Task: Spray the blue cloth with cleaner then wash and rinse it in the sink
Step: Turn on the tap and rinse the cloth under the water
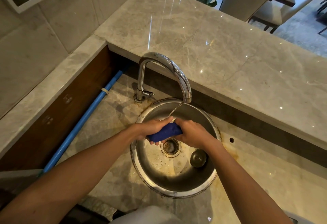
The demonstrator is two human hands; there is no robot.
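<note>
Both at once, the left hand and right hand grip the blue cloth, bunched into a roll between them, fingers curled tight round its ends. It is held above the round steel sink, over the drain, under a thin stream from the chrome tap. A loose plug lies in the basin's right side.
</note>
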